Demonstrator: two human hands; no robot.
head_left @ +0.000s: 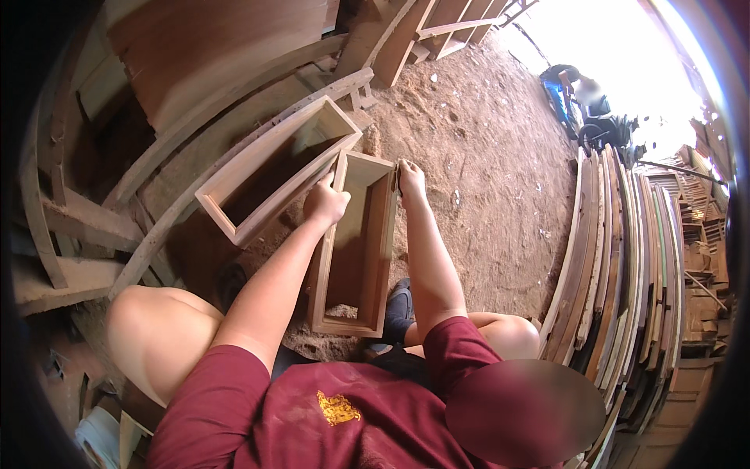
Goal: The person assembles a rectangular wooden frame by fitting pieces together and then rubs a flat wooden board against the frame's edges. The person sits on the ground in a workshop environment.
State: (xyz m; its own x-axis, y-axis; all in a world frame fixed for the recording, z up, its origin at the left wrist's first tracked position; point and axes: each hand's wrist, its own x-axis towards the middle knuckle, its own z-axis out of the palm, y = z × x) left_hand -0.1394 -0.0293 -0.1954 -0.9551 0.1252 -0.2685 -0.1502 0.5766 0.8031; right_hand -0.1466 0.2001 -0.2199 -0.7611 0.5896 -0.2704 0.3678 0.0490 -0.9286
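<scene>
A long, open wooden drawer box [388, 242] stands between my legs, its length running away from me. Sawdust or shavings lie inside at its near end. My left hand [326, 201] grips the box's left rim toward the far end, fingers closed around the edge. At the far right corner, my right hand [411, 180] is closed and pressed against the outside. A thin brownish edge shows at its fingers, too small to name. A second wooden drawer box [273, 187] lies at a slant just left of the first, with no hand on it.
Wooden frame rails [226, 148] curve along the left. Stacked planks [617, 273] line the right. Sawdust-covered ground [484, 164] stretches ahead, with a wooden shelf-like frame [445, 31] at the back. Another person [570, 86] is at the far right, near dark machinery.
</scene>
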